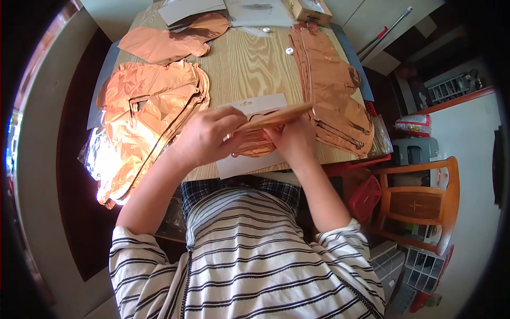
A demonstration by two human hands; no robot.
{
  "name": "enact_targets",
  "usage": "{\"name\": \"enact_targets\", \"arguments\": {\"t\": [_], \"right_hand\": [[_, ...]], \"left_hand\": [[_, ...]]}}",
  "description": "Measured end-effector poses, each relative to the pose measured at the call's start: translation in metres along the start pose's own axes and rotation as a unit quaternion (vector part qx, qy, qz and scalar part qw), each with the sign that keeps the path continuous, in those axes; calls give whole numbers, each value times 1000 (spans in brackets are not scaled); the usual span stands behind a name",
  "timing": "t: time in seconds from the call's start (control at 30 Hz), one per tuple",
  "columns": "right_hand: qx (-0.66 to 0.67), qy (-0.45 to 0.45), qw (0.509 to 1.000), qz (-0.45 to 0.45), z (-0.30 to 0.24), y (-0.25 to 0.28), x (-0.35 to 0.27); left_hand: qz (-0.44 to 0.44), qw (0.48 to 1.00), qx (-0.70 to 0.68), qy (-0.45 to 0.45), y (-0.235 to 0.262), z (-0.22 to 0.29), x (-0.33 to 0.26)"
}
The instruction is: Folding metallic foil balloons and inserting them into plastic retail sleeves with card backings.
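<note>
Over the near edge of the table, both my hands hold a folded copper-coloured foil balloon [281,113]. My left hand [207,134] has its fingers bent over the left end of the fold. From the right, my right hand [295,139] grips it from below, its thumb pointing inward; some fingertips are hidden behind the foil. Beneath the hands lies a white card [239,166] with a hang hole at its top. To the left, a pile of flat copper foil balloons [143,101] overhangs the table edge. Another stack of foil balloons [340,90] lies on the right.
A single foil balloon [164,43] lies at the far left of the wooden table [249,58]. Two small white round pieces [289,51] sit toward the back. A cardboard box [312,10] and clear plastic [260,11] are at the far edge. A wooden chair [417,204] stands right.
</note>
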State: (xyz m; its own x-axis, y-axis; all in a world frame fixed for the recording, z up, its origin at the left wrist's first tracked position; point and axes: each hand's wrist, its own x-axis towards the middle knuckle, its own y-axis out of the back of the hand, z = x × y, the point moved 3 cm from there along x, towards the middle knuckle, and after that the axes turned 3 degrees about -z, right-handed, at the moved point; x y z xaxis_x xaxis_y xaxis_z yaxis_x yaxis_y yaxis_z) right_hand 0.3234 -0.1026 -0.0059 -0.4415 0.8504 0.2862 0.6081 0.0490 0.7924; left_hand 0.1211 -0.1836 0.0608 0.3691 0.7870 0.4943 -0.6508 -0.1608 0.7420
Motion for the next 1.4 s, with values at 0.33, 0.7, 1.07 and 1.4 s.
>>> {"name": "enact_targets", "arguments": {"t": [0.33, 0.7, 1.07, 1.4], "right_hand": [[-98, 128, 983, 83, 41, 31, -31], [34, 16, 999, 5, 8, 63, -11], [357, -345, 832, -248, 54, 51, -61], [393, -351, 815, -241, 54, 41, -38]], "left_hand": [[-91, 991, 64, -78, -41, -7, -34], [-78, 994, 80, 18, -47, 1, -31], [-135, 985, 81, 75, -38, 8, -11], [-178, 958, -45, 222, -82, -72, 82]]}}
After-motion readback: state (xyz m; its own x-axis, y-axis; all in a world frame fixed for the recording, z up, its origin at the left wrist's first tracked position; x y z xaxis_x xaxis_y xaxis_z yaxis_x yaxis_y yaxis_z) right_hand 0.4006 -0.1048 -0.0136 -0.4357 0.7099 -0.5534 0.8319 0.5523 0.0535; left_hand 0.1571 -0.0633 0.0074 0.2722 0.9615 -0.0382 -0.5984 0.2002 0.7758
